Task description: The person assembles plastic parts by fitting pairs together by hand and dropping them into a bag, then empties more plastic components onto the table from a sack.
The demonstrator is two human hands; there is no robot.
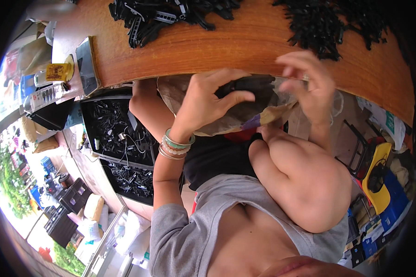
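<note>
A crumpled clear plastic bag (175,87) lies over my lap against the table edge, with dark pieces (263,85) showing inside its mouth. Above its left side is my left hand (210,94), thumb and fingers spread apart. Something black shows in the gap between them, seemingly in the bag behind. My right hand (312,81) is raised at the bag's right side by the table edge, slightly blurred. Its fingers are bent but apart, and I see nothing held in them. On the brown wooden table (194,57) lie two heaps of black plastic parts, a left heap (166,16) and a right heap (314,27).
A phone-like dark slab (88,64) and a yellow-labelled jar (59,72) are at the table's left. Below stand black trays (118,124) full of small black parts and cables. A yellow chair-like object (376,177) stands to the right. My bent knee rises beneath my right arm.
</note>
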